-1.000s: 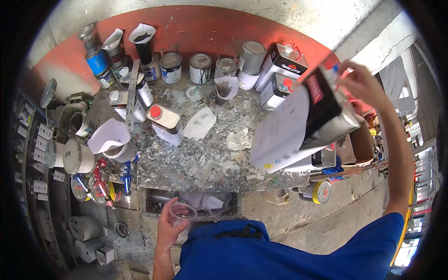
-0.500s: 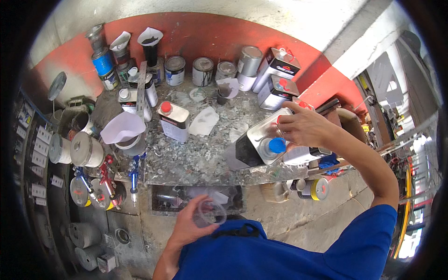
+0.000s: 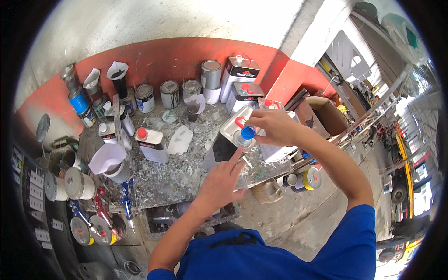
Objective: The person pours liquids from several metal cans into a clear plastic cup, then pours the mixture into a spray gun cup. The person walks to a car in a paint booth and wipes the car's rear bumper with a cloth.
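A rectangular metal can (image 3: pixel 218 150) with a black side panel stands tilted at the bench's front right. It has a clear neck topped by a blue cap (image 3: pixel 248 133) and a red handle tab (image 3: pixel 240 122). My right hand (image 3: pixel 275 127) pinches at the cap, fingers closed. My left hand (image 3: pixel 221 185) is beside the can, its index finger reaching up to the neck below the cap. Between its spread thumb and fingers a clear plastic cup (image 3: pixel 242 179) shows only faintly.
Several paint tins (image 3: pixel 170 94) and solvent cans line the red wall. A small red-capped can (image 3: pixel 151 145), a white paper sheet (image 3: pixel 180 140) and a paper strainer in a cup (image 3: pixel 108 158) lie leftward. Spray guns (image 3: pixel 126 200) hang at the bench's front left edge.
My left hand has risen from in front of my body to the can's neck. My right hand has moved from the can's top handle to the blue cap. The view has shifted.
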Tool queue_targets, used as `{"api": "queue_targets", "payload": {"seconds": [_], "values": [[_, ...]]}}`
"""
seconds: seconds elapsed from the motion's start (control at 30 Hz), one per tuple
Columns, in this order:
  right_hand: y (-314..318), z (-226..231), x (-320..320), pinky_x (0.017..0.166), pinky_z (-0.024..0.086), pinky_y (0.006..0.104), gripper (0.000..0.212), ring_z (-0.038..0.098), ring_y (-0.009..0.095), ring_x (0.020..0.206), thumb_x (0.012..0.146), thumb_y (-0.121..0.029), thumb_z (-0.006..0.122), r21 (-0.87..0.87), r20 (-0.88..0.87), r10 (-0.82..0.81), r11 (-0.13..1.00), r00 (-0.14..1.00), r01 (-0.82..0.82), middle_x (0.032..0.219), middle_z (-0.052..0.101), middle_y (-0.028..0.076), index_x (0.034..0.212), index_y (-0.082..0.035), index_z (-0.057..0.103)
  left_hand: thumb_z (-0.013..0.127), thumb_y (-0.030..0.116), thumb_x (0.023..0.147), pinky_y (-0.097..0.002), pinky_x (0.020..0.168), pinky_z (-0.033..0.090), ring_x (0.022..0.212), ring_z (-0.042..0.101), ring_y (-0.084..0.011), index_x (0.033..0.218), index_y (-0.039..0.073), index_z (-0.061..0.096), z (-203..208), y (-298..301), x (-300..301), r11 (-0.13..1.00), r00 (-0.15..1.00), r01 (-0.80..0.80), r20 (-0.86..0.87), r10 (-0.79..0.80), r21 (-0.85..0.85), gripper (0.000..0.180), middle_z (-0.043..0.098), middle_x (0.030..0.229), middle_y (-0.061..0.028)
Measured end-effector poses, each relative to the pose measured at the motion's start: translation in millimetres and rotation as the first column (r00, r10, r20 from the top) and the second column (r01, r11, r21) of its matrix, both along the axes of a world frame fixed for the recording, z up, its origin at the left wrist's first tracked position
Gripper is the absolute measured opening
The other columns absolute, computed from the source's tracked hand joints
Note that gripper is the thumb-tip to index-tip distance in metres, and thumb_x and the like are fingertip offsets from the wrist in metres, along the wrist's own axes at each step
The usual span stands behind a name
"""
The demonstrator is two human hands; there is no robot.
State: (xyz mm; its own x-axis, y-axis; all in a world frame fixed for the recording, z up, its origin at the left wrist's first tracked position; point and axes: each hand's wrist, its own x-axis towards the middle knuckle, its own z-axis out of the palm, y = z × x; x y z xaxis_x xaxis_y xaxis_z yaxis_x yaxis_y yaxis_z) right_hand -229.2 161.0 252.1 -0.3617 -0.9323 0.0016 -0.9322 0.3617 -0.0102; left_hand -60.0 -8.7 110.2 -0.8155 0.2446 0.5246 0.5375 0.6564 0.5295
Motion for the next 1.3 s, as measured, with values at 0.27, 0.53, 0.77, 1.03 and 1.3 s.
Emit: {"api": "queue_targets", "payload": {"seconds": [0.27, 0.53, 0.77, 1.03, 1.3], "values": [[-15, -1, -2, 0.076, 0.053, 0.0451, 0.027, 0.067, 0.03, 0.099, 0.075, -0.01, 0.073, 0.104, -0.044, -0.001, 0.995, 0.999, 0.005, 0.101, 0.065, 0.007, 0.101, -0.01, 0.065, 0.084, 0.025, 0.066, -0.0421, 0.083, 0.054, 0.097, 0.062, -0.0305, 0.123, 0.002, 0.055, 5, -3, -10, 0.989, 0.996, -0.076, 0.039, 0.082, -0.129, 0.068, 0.044, 0.153, -0.0109], [-14, -11, -17, 0.081, 0.057, 0.0357, 0.027, 0.062, 0.022, 0.104, 0.076, -0.012, 0.07, 0.246, -0.379, 0.455, 0.889, 0.806, -0.387, 0.106, 0.062, 0.0, 0.103, -0.011, 0.063, 0.082, 0.028, 0.068, -0.0421, 0.08, 0.055, 0.091, 0.064, -0.0297, 0.12, 0.003, 0.058, 1, 1, -8, 0.993, 0.995, -0.088, 0.041, 0.092, -0.074, 0.063, 0.046, 0.154, -0.006], [-28, 7, -16, 0.073, 0.054, 0.0451, 0.032, 0.069, 0.037, 0.085, 0.077, -0.032, 0.07, 0.254, 0.137, -0.439, 0.882, 0.888, 0.397, 0.085, 0.07, 0.017, 0.092, -0.004, 0.071, 0.084, 0.028, 0.066, -0.0425, 0.079, 0.055, 0.092, 0.065, -0.0306, 0.121, 0.004, 0.058, 2, 6, -4, 0.985, 0.985, -0.16, 0.056, 0.163, -0.062, 0.066, 0.044, 0.156, -0.0067], [-25, -3, -36, 0.083, 0.052, 0.0401, 0.016, 0.063, 0.026, 0.105, 0.08, -0.02, 0.067, 0.276, -0.295, 0.672, 0.74, 0.679, -0.613, 0.109, 0.066, 0.004, 0.094, -0.011, 0.066, 0.085, 0.027, 0.067, -0.0412, 0.079, 0.055, 0.093, 0.064, -0.0296, 0.12, 0.004, 0.058, 4, 18, -4, 0.974, 0.972, -0.204, 0.098, 0.213, -0.093, 0.064, 0.044, 0.156, -0.0073], [-15, 17, -36, 0.073, 0.054, 0.0401, 0.031, 0.069, 0.028, 0.08, 0.075, -0.033, 0.08, 0.112, 0.076, -0.089, 0.99, 0.993, 0.081, 0.083, 0.07, 0.008, 0.085, -0.007, 0.069, 0.086, 0.025, 0.066, -0.0424, 0.081, 0.055, 0.096, 0.065, -0.0308, 0.12, 0.003, 0.059, 12, 26, -3, 0.969, 0.96, -0.238, 0.139, 0.245, -0.063, 0.064, 0.046, 0.154, -0.011]]}}
